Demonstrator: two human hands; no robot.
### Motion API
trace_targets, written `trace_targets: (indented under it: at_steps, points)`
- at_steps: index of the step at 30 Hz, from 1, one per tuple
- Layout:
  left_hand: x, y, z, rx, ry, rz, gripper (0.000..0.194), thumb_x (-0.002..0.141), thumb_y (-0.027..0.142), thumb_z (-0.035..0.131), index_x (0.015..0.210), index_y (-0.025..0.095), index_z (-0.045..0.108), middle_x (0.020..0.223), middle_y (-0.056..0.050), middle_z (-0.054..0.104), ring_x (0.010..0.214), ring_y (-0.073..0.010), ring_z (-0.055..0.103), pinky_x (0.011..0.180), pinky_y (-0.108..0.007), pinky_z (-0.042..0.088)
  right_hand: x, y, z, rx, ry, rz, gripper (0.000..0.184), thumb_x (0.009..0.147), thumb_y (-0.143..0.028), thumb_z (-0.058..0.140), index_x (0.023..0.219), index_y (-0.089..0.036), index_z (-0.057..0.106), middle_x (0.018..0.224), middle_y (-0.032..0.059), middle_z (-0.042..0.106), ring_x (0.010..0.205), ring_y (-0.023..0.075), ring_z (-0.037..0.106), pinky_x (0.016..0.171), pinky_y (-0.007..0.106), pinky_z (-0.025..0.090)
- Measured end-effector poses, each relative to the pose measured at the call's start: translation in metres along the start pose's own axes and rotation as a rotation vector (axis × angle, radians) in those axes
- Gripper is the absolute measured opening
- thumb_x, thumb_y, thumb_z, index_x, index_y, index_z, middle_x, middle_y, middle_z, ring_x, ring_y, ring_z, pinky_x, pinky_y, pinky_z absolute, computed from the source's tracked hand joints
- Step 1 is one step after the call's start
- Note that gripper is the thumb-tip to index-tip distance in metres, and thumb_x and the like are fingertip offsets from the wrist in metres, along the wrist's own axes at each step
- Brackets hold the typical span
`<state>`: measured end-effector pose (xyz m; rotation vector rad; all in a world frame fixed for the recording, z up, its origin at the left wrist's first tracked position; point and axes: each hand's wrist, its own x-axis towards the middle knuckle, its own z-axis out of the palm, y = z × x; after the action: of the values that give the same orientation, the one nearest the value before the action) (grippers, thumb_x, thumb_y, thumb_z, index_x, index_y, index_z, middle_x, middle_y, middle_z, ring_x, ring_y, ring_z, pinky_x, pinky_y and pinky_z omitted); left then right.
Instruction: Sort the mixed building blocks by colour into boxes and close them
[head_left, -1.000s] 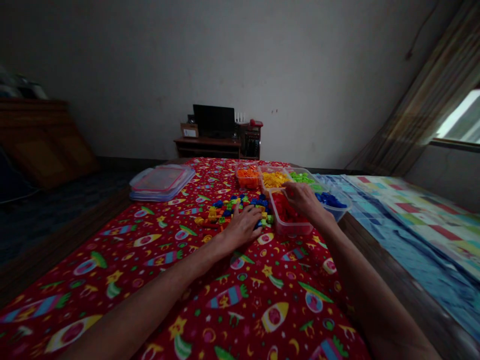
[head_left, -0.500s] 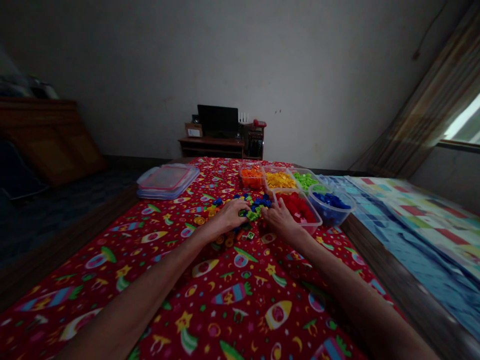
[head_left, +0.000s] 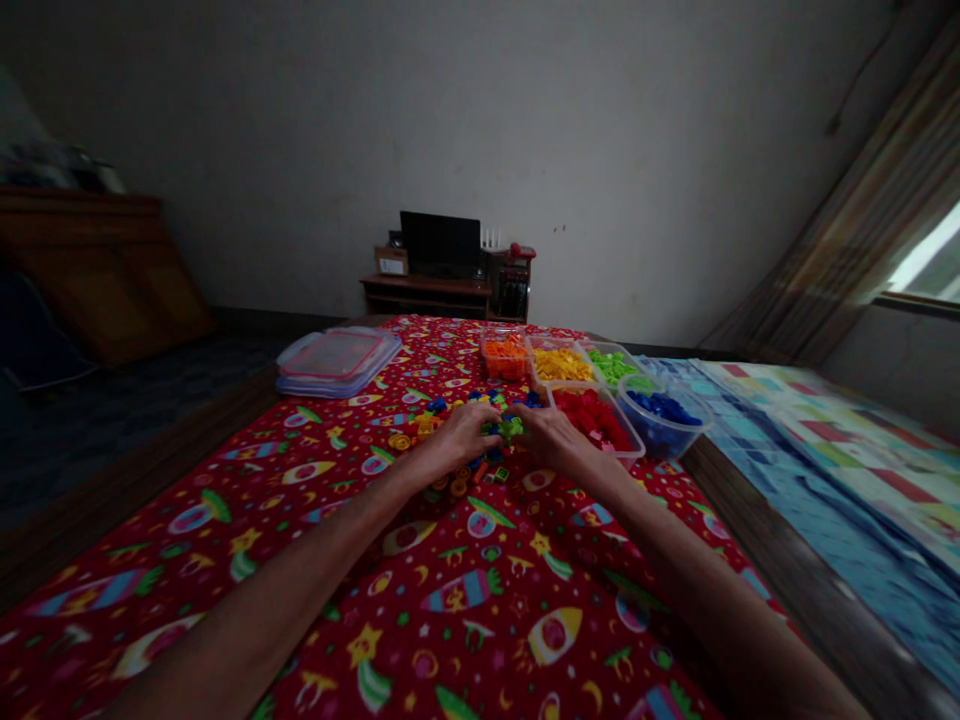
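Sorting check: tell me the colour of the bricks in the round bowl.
Blue bricks fill the round bowl; head view.

A stack of clear lids (head_left: 337, 360) with a reddish tint lies at the far left of the red rocket-print tablecloth (head_left: 480, 610). Against the far wall stands a low wooden desk (head_left: 427, 293) carrying a dark monitor (head_left: 439, 243), a small box (head_left: 387, 264) and something red (head_left: 520, 249) (too dim to make out). A brown wooden cabinet (head_left: 97, 270) sits off to the left. On the right, a blue patchwork cloth (head_left: 847, 450) lies beneath a striped curtain (head_left: 855, 220) and a bright window (head_left: 926, 262).
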<state>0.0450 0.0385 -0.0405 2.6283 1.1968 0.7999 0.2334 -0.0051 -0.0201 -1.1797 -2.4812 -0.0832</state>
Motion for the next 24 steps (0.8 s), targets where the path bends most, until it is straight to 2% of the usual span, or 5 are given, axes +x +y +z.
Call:
trace_targets:
  at_steps: [5, 8, 12, 17, 24]
  points:
    - [0.002, 0.002, 0.002, -0.006, 0.015, 0.068, 0.017, 0.070, 0.019, 0.067, 0.087, 0.018, 0.070, 0.102, -0.006, 0.070, 0.103, -0.0217, 0.061, 0.096, -0.033, 0.044, -0.009, 0.003, 0.011, 0.057, 0.083, -0.130, 0.034, 0.088, -0.015, 0.047, 0.122, -0.011, 0.048, 0.095, 0.0124, 0.061, 0.086, 0.0196, 0.056, 0.075, 0.032, 0.045]
    - [0.003, 0.001, 0.001, -0.009, 0.010, 0.082, 0.012, 0.068, 0.019, 0.069, 0.081, 0.019, 0.070, 0.101, -0.005, 0.070, 0.103, -0.0215, 0.061, 0.097, -0.033, 0.044, -0.013, -0.003, -0.002, 0.048, 0.080, -0.112, 0.030, 0.088, -0.016, 0.046, 0.117, -0.010, 0.052, 0.094, 0.0124, 0.061, 0.086, 0.0187, 0.055, 0.077, 0.030, 0.044]
    - [0.001, 0.002, -0.006, -0.015, 0.014, 0.050, 0.019, 0.067, 0.018, 0.068, 0.086, 0.020, 0.070, 0.104, -0.005, 0.070, 0.109, -0.0226, 0.058, 0.099, -0.035, 0.043, -0.010, 0.002, -0.031, 0.026, 0.093, 0.032, 0.020, 0.089, -0.018, 0.042, 0.099, -0.014, 0.060, 0.078, 0.0052, 0.062, 0.070, 0.0134, 0.053, 0.068, 0.024, 0.040]
    - [-0.007, 0.000, -0.014, -0.028, 0.014, 0.029, 0.033, 0.074, 0.031, 0.064, 0.106, 0.022, 0.065, 0.113, -0.006, 0.066, 0.109, -0.0242, 0.058, 0.097, -0.038, 0.045, -0.001, 0.058, -0.067, -0.088, 0.205, 0.274, 0.022, 0.085, -0.023, 0.049, 0.098, -0.013, 0.064, 0.072, 0.0048, 0.064, 0.063, 0.0126, 0.054, 0.060, 0.022, 0.037]
    - [-0.015, -0.026, -0.028, -0.001, 0.112, -0.037, 0.036, 0.081, 0.034, 0.049, 0.111, 0.020, 0.063, 0.116, -0.009, 0.065, 0.109, -0.0250, 0.059, 0.097, -0.040, 0.045, 0.018, 0.150, -0.095, -0.316, 0.036, 0.687, 0.024, 0.080, -0.017, 0.055, 0.097, -0.009, 0.069, 0.074, 0.0109, 0.069, 0.068, 0.0168, 0.062, 0.063, 0.023, 0.041]
